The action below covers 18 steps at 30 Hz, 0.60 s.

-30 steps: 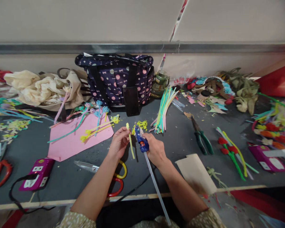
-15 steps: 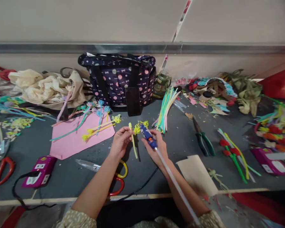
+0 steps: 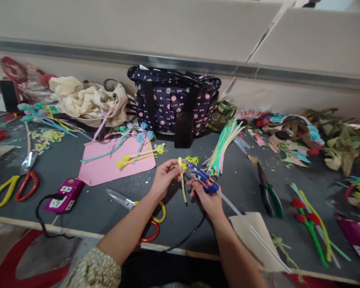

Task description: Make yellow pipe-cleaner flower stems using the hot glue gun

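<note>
A pale yellow stem [image 3: 183, 186] is pinched near its top by my left hand [image 3: 167, 176], its lower end hanging down. My right hand [image 3: 206, 195] is wrapped round a blue glue gun [image 3: 204, 179], whose nozzle points left at the stem's top. A clear glue stick [image 3: 252, 228] sticks out of the gun's back. Just behind the nozzle lies a pile of small yellow pieces [image 3: 192, 160]. Finished yellow flower stems [image 3: 138, 157] rest on a pink sheet [image 3: 108, 170] to the left.
Scissors [image 3: 120, 199] lie by my left forearm, pliers [image 3: 268, 192] to the right. A dark patterned bag [image 3: 171, 100] stands behind, a phone [image 3: 184, 130] leaning on it. Pastel stems [image 3: 223, 148], a beige card [image 3: 255, 240] and a purple box [image 3: 66, 195] are also on the table.
The view has shifted left and tilted. The glue gun has turned so its nozzle points left, close to the stem's top; my left hand still holds the stem.
</note>
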{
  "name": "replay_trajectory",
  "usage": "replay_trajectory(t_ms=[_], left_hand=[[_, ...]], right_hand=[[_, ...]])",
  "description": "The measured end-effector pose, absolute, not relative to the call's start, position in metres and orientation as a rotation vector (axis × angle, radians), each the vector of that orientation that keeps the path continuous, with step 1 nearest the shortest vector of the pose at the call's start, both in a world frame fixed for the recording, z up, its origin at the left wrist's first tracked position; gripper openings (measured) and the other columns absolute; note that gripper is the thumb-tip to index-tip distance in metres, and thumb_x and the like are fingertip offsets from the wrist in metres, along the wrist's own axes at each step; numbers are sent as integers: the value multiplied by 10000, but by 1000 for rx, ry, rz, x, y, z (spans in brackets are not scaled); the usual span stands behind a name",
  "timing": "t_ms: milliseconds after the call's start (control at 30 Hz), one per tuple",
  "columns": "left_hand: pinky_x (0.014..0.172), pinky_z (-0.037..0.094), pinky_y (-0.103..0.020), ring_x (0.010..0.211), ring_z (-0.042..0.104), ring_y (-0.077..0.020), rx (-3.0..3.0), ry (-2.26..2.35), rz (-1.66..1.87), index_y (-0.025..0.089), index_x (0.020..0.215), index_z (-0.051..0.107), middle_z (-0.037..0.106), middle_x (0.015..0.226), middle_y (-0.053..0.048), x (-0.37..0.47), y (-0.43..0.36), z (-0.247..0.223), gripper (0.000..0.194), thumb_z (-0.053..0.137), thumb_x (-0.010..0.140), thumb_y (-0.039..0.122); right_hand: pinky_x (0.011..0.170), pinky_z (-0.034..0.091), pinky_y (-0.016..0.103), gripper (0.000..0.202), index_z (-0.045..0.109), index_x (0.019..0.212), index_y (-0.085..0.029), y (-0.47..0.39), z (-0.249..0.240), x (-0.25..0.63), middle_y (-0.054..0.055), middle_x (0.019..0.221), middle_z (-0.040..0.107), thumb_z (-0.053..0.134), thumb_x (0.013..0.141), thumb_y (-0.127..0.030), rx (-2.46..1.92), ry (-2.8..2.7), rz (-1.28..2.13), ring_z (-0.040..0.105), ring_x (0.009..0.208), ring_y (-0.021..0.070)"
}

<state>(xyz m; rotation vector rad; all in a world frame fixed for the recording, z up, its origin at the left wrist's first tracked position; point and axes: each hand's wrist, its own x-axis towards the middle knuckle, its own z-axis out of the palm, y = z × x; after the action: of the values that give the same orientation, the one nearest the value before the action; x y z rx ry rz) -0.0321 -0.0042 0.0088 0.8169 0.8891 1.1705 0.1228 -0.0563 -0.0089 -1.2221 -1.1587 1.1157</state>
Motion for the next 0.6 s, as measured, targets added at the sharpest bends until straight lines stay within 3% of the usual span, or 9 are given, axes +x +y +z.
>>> replay_trajectory(t_ms=[600], left_hand=[[489, 408, -210, 455, 529, -81, 877, 938, 1154, 147, 917, 629, 637, 654, 0, -30, -7, 11, 270, 707, 686, 264]], right_hand=[[442, 505, 236, 272, 670, 830, -142, -58, -16, 124, 59, 727, 710, 665, 798, -412, -1252, -1139, 1057, 578, 436, 111]])
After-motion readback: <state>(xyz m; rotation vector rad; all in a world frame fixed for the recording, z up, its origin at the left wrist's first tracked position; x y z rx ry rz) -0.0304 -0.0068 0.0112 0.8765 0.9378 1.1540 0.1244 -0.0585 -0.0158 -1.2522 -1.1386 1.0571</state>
